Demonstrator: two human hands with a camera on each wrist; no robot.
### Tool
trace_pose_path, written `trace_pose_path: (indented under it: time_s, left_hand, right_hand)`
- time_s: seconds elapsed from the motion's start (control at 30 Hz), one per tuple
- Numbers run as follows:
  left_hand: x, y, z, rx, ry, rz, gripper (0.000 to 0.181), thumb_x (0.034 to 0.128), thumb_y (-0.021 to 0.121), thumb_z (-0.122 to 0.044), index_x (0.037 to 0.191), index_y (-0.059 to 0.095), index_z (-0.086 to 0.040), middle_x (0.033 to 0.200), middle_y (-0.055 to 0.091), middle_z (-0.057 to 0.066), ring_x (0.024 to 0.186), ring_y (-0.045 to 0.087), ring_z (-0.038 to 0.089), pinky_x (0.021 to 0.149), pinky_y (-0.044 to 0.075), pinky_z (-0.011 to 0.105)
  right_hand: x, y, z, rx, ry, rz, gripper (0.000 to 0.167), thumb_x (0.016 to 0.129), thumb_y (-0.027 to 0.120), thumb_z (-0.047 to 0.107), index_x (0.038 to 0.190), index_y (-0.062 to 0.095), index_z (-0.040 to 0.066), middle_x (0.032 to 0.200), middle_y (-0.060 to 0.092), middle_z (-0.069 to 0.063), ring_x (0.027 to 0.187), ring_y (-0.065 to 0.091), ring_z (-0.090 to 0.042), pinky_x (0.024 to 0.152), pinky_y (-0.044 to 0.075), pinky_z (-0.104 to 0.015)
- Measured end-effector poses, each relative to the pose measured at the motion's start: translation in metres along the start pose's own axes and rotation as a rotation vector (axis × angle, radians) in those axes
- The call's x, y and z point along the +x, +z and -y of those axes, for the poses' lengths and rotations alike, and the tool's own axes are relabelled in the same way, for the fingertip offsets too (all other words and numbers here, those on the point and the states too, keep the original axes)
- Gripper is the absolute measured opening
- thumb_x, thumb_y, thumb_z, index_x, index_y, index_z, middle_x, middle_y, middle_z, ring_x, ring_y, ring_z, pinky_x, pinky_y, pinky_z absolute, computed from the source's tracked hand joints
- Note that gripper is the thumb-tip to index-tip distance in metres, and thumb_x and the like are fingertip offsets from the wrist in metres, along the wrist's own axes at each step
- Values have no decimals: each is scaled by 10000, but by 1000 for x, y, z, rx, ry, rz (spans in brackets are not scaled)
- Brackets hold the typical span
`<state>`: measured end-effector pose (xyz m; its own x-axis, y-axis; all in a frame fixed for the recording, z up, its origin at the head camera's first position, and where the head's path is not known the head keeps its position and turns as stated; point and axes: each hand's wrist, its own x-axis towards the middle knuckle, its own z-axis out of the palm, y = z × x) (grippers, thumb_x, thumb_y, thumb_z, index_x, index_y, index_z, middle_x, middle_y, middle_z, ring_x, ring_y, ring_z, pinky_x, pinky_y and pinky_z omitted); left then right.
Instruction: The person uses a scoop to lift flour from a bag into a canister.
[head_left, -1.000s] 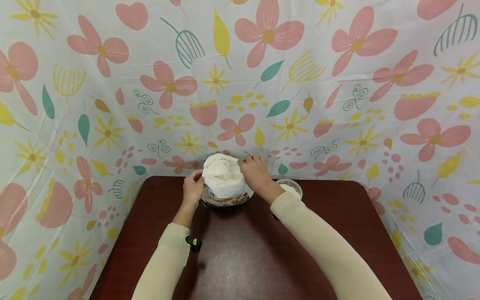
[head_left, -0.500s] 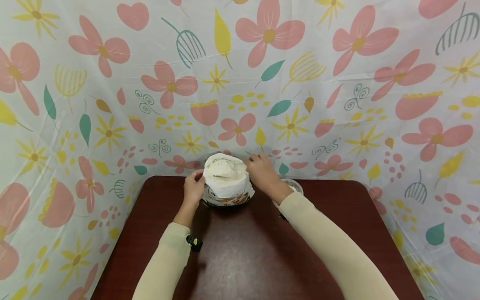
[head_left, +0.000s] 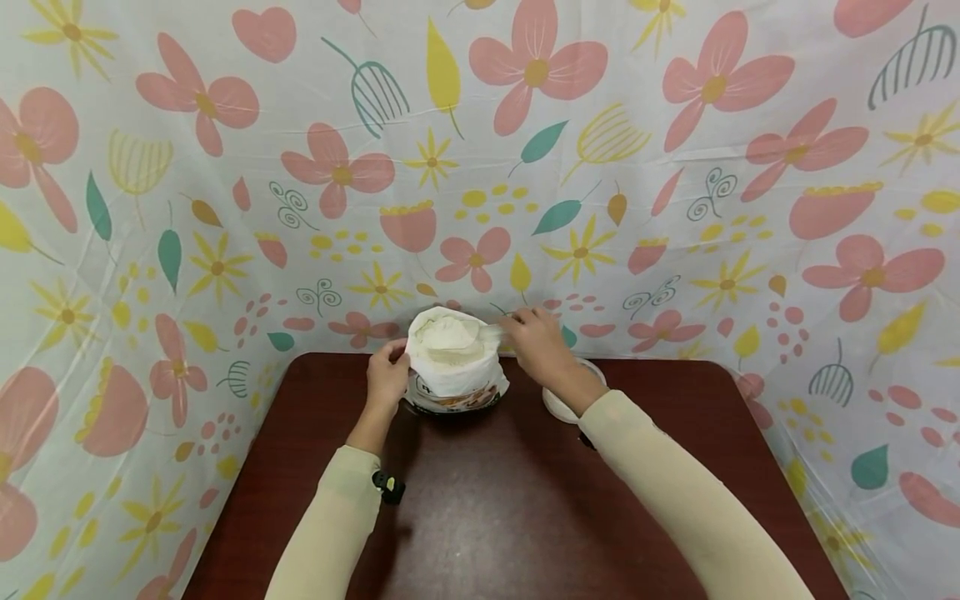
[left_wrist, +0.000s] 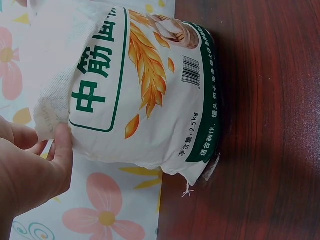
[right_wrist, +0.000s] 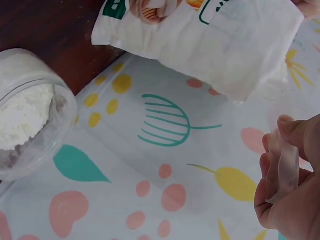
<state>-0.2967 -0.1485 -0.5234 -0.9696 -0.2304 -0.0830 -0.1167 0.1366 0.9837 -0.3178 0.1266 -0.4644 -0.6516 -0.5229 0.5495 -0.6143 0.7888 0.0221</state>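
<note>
An open white bag [head_left: 456,379] with white powder stands at the table's back; a wheat picture and green print show on the bag [left_wrist: 145,85] in the left wrist view. The left hand [head_left: 386,375] pinches its rolled rim between thumb and fingers, also seen in the left hand [left_wrist: 37,172]. To the bag's right, the right hand [head_left: 542,346] grips a translucent handle [right_wrist: 286,167], fingers curled round it in the right wrist view. The scoop end [head_left: 459,333] lies over the powder inside the bag's mouth. A clear round container [right_wrist: 60,120] holds white powder.
The dark red table [head_left: 472,500] extends in front of the bag. Partly behind the right forearm stands the clear container [head_left: 558,407]. A flower-printed curtain [head_left: 480,167] hangs directly behind the table's back edge and along both sides.
The right hand has moved rightward, away from the bag's rim, and the scoop end has shifted in the bag's mouth. More of the clear container's front shows. The left hand keeps its place.
</note>
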Motion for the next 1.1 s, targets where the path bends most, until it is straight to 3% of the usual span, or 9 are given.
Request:
trace_pose_path:
  time_s: [0.1,0.53,0.87,0.97,1.1]
  left_hand:
    - [0,-1,-1,2,0,7,340,1082,501,-92,1403,611,-62,1263,600,191,1013,667,278,824,598,287]
    - [-1,-1,-2,1,-1,-1,336,1076,510,-93,1391,621,-58,1243,605,187,977,672,247,809,598,267]
    - [-1,0,-1,-30,3,-11,327,1066,517,-76,1371,630,-36,1224,617,197,924,667,206,748,581,206]
    - [-1,0,-1,-29,0,-14,327,1066,518,-77,1371,631,-41,1223,619,196,918,669,201,766,589,228]
    - [-1,0,-1,-28,3,-19,322,1063,524,-75,1361,640,-42,1210,626,198,893,669,191,851,612,344]
  right_hand:
    - [-5,-2,-3,63,12,-36,287,867,828,61,1146,759,66,1014,708,-169,920,637,-379,785,570,-506]
    - [-29,2,-6,275,102,-125,311,890,791,21,1198,749,41,1075,703,-169,987,618,-393,853,528,-524]
    - [-43,12,-6,324,155,-188,310,907,779,49,1215,741,42,1108,697,-163,979,601,-386,852,504,-528]
    - [-45,14,-5,333,154,-217,303,910,778,57,1210,743,37,1105,701,-163,962,601,-380,845,507,-523]
    - [-46,15,-6,341,155,-235,304,903,780,44,1204,746,27,1100,706,-169,958,600,-381,844,507,-525]
